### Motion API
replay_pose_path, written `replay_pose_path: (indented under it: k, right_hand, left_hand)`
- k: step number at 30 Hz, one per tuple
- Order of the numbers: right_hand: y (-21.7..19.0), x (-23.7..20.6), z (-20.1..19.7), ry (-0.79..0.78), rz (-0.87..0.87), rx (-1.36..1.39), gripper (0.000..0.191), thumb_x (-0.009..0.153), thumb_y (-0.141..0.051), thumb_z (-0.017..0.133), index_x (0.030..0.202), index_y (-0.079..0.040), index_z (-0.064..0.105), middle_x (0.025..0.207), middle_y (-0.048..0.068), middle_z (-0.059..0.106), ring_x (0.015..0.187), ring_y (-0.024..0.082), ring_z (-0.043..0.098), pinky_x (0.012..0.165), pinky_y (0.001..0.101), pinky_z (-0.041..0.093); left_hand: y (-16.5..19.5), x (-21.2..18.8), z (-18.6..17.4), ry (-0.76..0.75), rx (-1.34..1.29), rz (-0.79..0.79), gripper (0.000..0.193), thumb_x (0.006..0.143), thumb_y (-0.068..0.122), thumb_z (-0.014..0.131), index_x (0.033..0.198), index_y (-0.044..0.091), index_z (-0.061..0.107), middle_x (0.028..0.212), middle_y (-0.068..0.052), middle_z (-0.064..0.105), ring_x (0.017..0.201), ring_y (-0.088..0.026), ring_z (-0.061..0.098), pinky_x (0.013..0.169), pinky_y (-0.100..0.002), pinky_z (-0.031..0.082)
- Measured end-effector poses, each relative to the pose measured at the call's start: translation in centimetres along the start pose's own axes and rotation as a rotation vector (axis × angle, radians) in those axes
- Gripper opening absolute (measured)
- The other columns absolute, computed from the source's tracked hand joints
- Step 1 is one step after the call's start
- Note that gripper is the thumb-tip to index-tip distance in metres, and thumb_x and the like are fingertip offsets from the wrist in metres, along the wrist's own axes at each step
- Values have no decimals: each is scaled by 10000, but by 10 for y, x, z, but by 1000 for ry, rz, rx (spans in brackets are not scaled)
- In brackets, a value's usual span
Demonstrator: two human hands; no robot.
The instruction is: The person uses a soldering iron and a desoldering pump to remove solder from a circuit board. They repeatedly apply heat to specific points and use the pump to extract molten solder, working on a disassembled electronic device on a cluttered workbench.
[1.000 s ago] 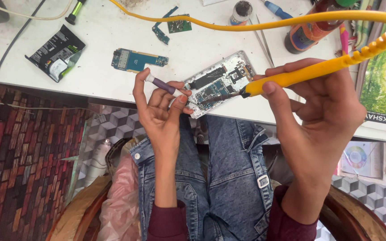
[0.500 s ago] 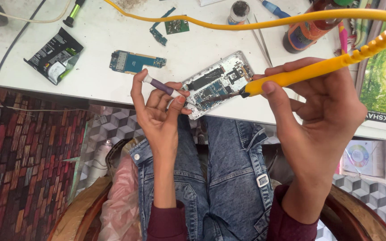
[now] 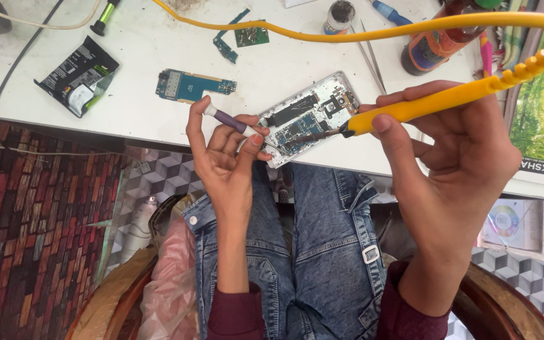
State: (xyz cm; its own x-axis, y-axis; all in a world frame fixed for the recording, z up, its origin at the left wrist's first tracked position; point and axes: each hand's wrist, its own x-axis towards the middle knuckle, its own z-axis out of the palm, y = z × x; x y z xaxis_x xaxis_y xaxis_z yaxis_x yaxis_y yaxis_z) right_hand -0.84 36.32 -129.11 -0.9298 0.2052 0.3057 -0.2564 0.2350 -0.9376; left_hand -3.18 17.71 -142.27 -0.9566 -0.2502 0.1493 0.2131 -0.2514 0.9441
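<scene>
An opened phone [image 3: 306, 116] with its circuit board exposed lies at the white table's [image 3: 146, 50] front edge. My right hand [image 3: 454, 151] grips a yellow soldering iron [image 3: 436, 104], whose dark tip touches the phone's board. My left hand [image 3: 225, 157] pinches a thin purple-handled tool [image 3: 231, 121]; its fine point reaches the phone's lower left corner. The iron's yellow cable [image 3: 373, 28] loops across the table's top.
A blue circuit board [image 3: 190, 85], small green board pieces [image 3: 240, 36], a black battery pack [image 3: 80, 79], metal tweezers [image 3: 369, 56], a small open jar [image 3: 339, 16], a brown bottle [image 3: 436, 41] and a blue-handled tool [image 3: 388, 11] lie on the table. My jeans-clad legs are below.
Both hands hold their tools at the phone as before. The view has shifted slightly; the iron's tip stays on the board.
</scene>
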Motion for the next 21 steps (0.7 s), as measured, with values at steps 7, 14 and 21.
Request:
replay_pose_path:
  k: [7, 14, 21]
  right_hand:
    - [-1, 0, 0, -15, -19, 11, 328, 1027, 123, 658, 1297, 89, 474, 1213, 197, 691, 1177, 258, 746, 919, 250, 663]
    - [-1, 0, 2, -18, -13, 25, 331, 1022, 133, 649, 1299, 91, 473, 1219, 198, 691, 1158, 254, 744, 939, 271, 660]
    - [0, 0, 2, -23, -19, 45, 335, 1021, 136, 647, 1301, 89, 469, 1217, 193, 688, 1172, 257, 742, 917, 258, 660]
  left_hand:
    - [1, 0, 0, -3, 9, 1, 805, 991, -72, 699, 1618, 139, 242, 1170, -217, 718, 981, -215, 744, 701, -275, 654]
    - [2, 0, 0, -1, 14, -4, 805, 986, -77, 700, 1614, 133, 243, 1168, -217, 708, 988, -216, 741, 692, -279, 655]
    - [3, 1, 0, -1, 16, -7, 805, 986, -83, 697, 1613, 133, 240, 1173, -217, 711, 990, -217, 739, 694, -280, 657]
